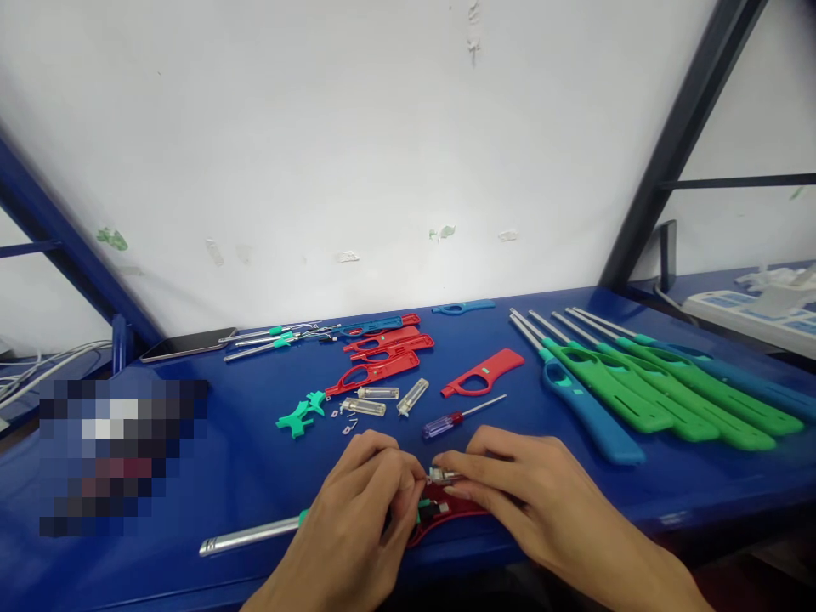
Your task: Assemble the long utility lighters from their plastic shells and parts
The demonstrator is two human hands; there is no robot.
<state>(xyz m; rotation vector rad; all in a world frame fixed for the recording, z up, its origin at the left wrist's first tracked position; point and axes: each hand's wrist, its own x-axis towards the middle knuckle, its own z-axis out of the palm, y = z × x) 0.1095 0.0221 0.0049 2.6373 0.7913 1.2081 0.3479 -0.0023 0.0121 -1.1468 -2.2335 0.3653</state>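
Observation:
Near the table's front edge lies a red lighter shell point(460, 505) with a metal tube point(252, 536) pointing left and a black part inside. My right hand point(532, 484) grips a small clear fuel tank point(444, 476) between thumb and fingers, just above the shell. Pressed together at the tank's left end are the fingertips of my left hand point(373, 501); whatever they pinch is too small to name. Beyond my hands rests a screwdriver point(443, 424) with a purple handle. A red shell half point(485, 374) lies behind it.
Several green and blue lighters point(637, 395) lie at the right. Loose clear tanks point(378, 393) and green triggers point(297, 420) are left of centre. Red shells point(382, 344) and metal tubes point(258, 349) lie farther back. A tablet point(189, 343) is at the back left.

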